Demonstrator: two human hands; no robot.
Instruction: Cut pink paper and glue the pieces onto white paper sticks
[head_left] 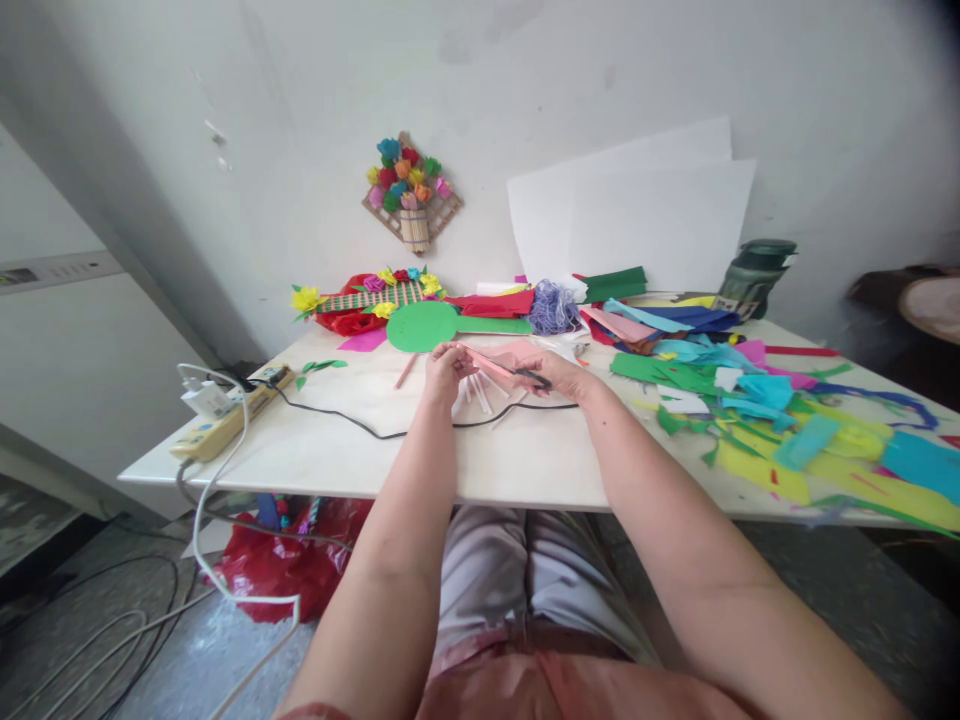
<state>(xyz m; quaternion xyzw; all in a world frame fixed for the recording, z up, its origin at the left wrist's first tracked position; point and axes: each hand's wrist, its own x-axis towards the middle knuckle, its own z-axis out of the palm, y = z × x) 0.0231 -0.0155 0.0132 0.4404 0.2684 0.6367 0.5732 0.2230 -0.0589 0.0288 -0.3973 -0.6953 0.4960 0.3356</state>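
Note:
Over the middle of the table, my left hand [448,368] pinches the end of a folded pink paper strip [487,362]. A pair of dark-handled scissors [534,379] is in my right hand [559,376], fingers wrapped round the handles. Their blades lie along the pink strip; I cannot tell whether they are apart. Below and behind the hands are a larger pink paper sheet [517,350] and several pale rolled paper sticks [478,394]. One pink stick [406,371] lies to the left of my left hand. A green paper disc [421,327] is just behind.
Coloured paper scraps [757,400] cover the table's right side, near a green bottle [757,275]. A black cable [345,418] runs across the table to a power strip [232,412]. Purple yarn [553,307] and a flower-trimmed piece [375,296] lie at the back.

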